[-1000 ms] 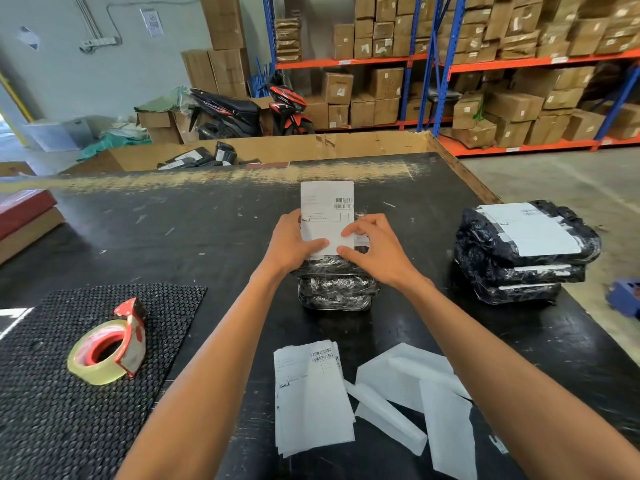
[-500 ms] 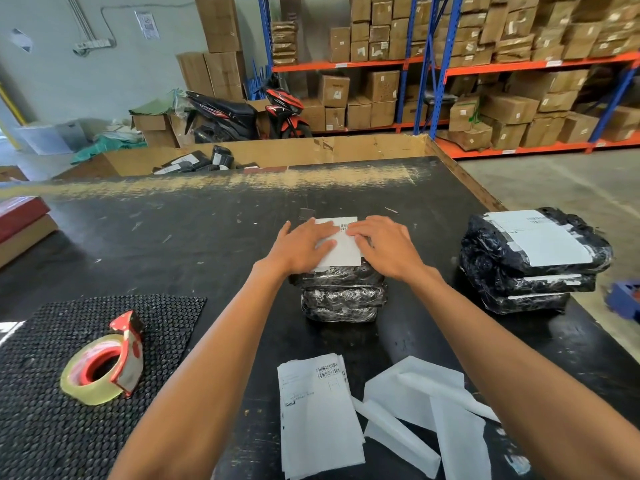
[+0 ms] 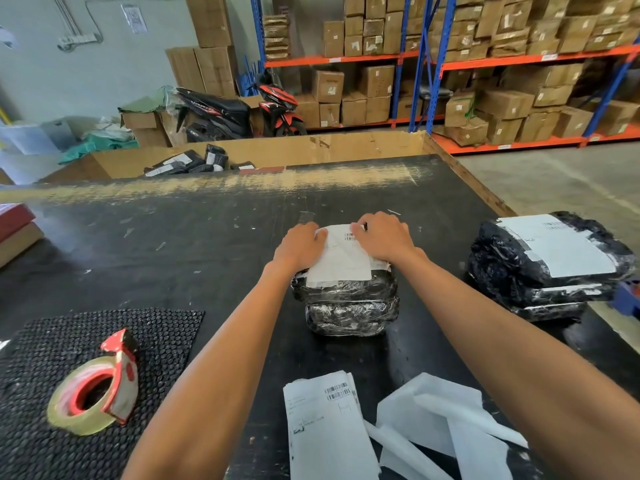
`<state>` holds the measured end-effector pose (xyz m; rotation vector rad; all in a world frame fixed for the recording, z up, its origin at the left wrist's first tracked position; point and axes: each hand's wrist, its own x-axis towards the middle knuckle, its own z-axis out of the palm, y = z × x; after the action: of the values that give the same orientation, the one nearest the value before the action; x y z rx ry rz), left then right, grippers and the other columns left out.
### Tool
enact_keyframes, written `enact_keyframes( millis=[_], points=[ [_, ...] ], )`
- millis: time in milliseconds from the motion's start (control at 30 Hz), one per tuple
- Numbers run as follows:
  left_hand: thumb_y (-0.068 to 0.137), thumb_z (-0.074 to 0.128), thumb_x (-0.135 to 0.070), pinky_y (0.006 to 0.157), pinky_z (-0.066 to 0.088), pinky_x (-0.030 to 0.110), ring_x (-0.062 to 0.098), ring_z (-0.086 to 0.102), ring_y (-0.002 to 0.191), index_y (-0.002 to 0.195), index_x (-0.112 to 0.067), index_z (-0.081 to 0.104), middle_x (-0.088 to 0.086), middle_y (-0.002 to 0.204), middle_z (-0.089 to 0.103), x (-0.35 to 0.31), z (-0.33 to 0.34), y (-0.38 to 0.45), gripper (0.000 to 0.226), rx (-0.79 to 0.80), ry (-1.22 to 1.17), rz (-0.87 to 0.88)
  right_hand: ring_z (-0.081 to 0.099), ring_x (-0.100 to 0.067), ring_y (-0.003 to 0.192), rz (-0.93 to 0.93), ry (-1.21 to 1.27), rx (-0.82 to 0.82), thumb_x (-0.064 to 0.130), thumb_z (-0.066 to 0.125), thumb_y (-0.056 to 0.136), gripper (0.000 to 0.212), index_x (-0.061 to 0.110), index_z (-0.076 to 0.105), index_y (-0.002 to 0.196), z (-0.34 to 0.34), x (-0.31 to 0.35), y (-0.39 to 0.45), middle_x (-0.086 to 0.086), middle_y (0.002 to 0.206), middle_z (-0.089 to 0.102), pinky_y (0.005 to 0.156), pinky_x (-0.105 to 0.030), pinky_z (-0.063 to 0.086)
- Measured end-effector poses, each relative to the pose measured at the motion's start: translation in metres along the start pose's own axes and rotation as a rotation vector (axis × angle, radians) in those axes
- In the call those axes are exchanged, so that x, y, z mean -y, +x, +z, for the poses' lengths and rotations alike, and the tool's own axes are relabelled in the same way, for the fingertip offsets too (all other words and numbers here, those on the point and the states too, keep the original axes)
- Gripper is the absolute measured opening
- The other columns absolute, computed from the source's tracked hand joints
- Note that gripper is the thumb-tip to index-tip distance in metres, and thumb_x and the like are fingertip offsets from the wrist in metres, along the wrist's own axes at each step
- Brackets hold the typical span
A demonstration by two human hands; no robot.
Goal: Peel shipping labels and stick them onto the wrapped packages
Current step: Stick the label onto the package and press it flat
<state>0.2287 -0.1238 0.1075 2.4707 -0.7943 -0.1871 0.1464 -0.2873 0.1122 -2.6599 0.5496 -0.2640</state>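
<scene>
A stack of two black wrapped packages (image 3: 349,317) sits mid-table. A white shipping label (image 3: 341,261) lies on its top. My left hand (image 3: 299,247) presses the label's left side and my right hand (image 3: 384,237) presses its right side, fingertips reaching the far edge. A pile of unpeeled labels (image 3: 325,427) lies near the front edge between my forearms. To the right stands another stack of black packages (image 3: 550,268) with a label on top.
Peeled backing strips (image 3: 443,420) lie beside the label pile. A tape roll with a red dispenser (image 3: 97,386) rests on a black studded mat (image 3: 45,341) at left. A cardboard bin (image 3: 311,150) with parcels stands beyond the black table (image 3: 207,244).
The label was held upright over the package, then laid flat on top. Both hands have slid outward and toward the far edge, smoothing it down.
</scene>
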Motion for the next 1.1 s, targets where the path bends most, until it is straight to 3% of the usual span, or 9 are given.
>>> enact_keyframes(
  millis=[67,133,300,433,633,733,867,933,1100],
  points=[
    [0.106,0.036,-0.032,0.085,0.044,0.04,0.033,0.057,0.104,0.107,-0.008,0.057,0.016,0.108,0.064,0.001,0.001,0.0,0.032,-0.026,-0.079,-0.012,0.058,-0.033,0.114,0.036,0.047,-0.027,0.041,0.043,0.102,0.038,0.019,0.066,0.122,0.003,0.003,0.003,-0.008,0.108,0.07,0.099,-0.049,0.037],
    [0.105,0.039,-0.035,0.086,0.044,0.035,0.027,0.055,0.107,0.123,-0.011,0.058,0.012,0.122,0.063,0.001,0.0,0.001,0.035,-0.036,-0.146,-0.04,0.056,-0.03,0.115,0.048,0.098,-0.08,0.035,0.048,0.101,0.029,0.02,0.063,0.12,0.005,0.007,0.004,-0.004,0.113,0.067,0.098,-0.047,0.035],
    [0.099,0.055,-0.041,0.086,0.044,0.032,0.018,0.054,0.11,0.135,-0.012,0.051,0.004,0.13,0.058,0.006,0.006,0.002,0.046,-0.109,-0.386,-0.085,0.056,-0.026,0.106,-0.017,0.172,-0.262,0.024,0.051,0.097,0.012,0.023,0.063,0.095,0.004,0.018,-0.005,0.003,0.099,0.065,0.095,-0.044,0.034],
    [0.09,0.071,-0.038,0.089,0.057,0.039,0.021,0.067,0.105,0.124,-0.014,0.058,0.002,0.117,0.068,0.013,0.006,-0.002,0.043,-0.167,-0.664,-0.075,0.056,-0.022,0.094,-0.041,0.325,-0.33,0.023,0.051,0.1,0.007,0.022,0.056,0.096,0.005,0.02,-0.015,0.003,0.096,0.058,0.085,-0.041,0.043],
    [0.085,0.079,-0.019,0.078,0.06,0.03,0.018,0.073,0.097,0.119,-0.012,0.069,0.002,0.112,0.075,0.011,0.002,-0.02,0.036,-0.053,-0.839,0.01,0.056,-0.016,0.081,-0.319,0.623,-0.513,0.024,0.053,0.103,0.011,0.017,0.059,0.097,0.009,0.023,-0.027,0.0,0.094,0.063,0.068,-0.028,0.042],
    [0.083,0.08,-0.016,0.078,0.061,0.03,0.019,0.074,0.095,0.107,-0.012,0.076,0.002,0.106,0.077,0.009,-0.003,-0.026,0.025,-0.112,-0.863,0.069,0.051,-0.014,0.068,-0.318,0.768,-0.557,0.029,0.055,0.102,0.01,0.023,0.059,0.096,0.006,0.023,-0.029,0.0,0.098,0.063,0.063,-0.024,0.04],
    [0.082,0.082,-0.017,0.081,0.06,0.036,0.022,0.076,0.091,0.103,-0.009,0.078,0.004,0.1,0.079,0.008,-0.006,-0.027,0.023,-0.148,-0.826,0.055,0.057,-0.022,0.083,-0.222,0.791,-0.445,0.031,0.054,0.101,0.004,0.034,0.053,0.104,0.006,0.024,-0.027,0.004,0.099,0.062,0.07,-0.032,0.045],
    [0.081,0.083,-0.019,0.083,0.061,0.04,0.022,0.076,0.091,0.103,-0.01,0.079,0.003,0.099,0.079,0.008,-0.004,-0.026,0.024,-0.16,-0.808,0.014,0.061,-0.026,0.095,-0.159,0.762,-0.311,0.028,0.056,0.099,0.021,0.041,0.046,0.112,0.002,0.024,-0.03,0.003,0.105,0.063,0.077,-0.042,0.052],
    [0.079,0.085,-0.025,0.084,0.061,0.049,0.025,0.076,0.089,0.101,-0.011,0.079,0.003,0.095,0.079,0.007,0.002,-0.025,0.027,-0.197,-0.749,-0.045,0.069,-0.033,0.087,-0.133,0.689,-0.113,0.02,0.059,0.095,0.044,0.043,0.036,0.124,-0.007,0.016,-0.037,-0.003,0.106,0.07,0.075,-0.051,0.06]
  ],
)
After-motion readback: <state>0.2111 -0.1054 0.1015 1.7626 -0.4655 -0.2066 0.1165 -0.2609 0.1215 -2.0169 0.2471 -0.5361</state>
